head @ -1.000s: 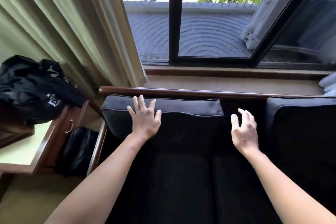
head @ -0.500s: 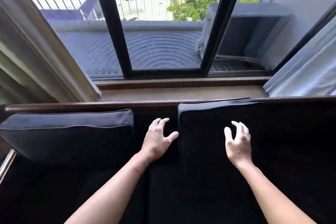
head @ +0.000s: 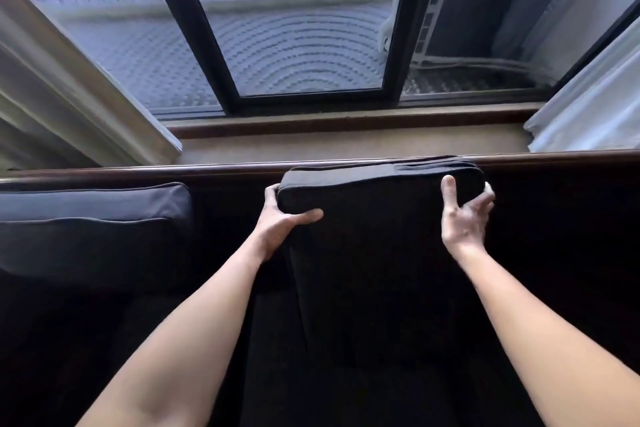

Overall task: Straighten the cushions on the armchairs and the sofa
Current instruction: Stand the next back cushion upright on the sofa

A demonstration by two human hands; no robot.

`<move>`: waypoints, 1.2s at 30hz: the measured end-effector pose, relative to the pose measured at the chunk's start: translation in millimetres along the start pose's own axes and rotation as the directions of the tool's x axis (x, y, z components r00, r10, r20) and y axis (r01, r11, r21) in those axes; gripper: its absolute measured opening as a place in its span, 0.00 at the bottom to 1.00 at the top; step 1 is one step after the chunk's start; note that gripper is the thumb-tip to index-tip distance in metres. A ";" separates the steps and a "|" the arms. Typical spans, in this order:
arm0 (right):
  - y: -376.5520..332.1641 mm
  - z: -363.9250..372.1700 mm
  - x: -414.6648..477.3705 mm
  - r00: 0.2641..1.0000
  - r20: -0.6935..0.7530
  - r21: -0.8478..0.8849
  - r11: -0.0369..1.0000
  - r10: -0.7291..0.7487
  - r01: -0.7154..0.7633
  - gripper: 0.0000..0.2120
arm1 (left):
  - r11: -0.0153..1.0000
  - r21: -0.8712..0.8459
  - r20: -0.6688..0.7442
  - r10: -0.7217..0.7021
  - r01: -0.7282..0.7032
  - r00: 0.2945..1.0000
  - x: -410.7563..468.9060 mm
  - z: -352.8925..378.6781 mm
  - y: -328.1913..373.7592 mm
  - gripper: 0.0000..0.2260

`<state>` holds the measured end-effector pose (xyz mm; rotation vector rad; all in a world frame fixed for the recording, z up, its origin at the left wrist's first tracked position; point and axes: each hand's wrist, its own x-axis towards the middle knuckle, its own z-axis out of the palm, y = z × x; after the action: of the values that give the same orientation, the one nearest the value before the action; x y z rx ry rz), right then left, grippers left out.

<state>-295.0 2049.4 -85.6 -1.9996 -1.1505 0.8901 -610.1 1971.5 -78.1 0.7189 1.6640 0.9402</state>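
Note:
A black back cushion (head: pixel 377 218) stands upright in the middle of the dark sofa, its top edge near the wooden back rail (head: pixel 207 168). My left hand (head: pixel 280 218) grips its upper left corner, thumb on the front face. My right hand (head: pixel 464 215) holds the upper right corner, thumb over the front and fingers curled behind. A second dark cushion (head: pixel 93 218) leans against the sofa back at the left, apart from the first.
Behind the sofa are a wooden sill (head: pixel 346 121) and a black-framed window (head: pixel 311 45) onto a balcony. A beige curtain (head: pixel 69 97) hangs at the left, a white curtain (head: pixel 588 107) at the right. The dark seat (head: pixel 104 340) lies below.
The view swung right from the left cushion to the middle one. Both hands, open and hovering before, have closed on the middle cushion's top corners.

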 end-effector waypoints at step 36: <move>87.0 18.6 -310.4 0.904 0.300 0.360 0.841 0.306 -0.404 0.32 | 0.521 0.681 0.174 0.567 -0.515 0.805 -296.1 -94.2 -24.3 0.39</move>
<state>-389.7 1740.8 -93.8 -1.8057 -0.6250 1.4608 -619.8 1692.2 59.9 1.8523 1.9020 0.7053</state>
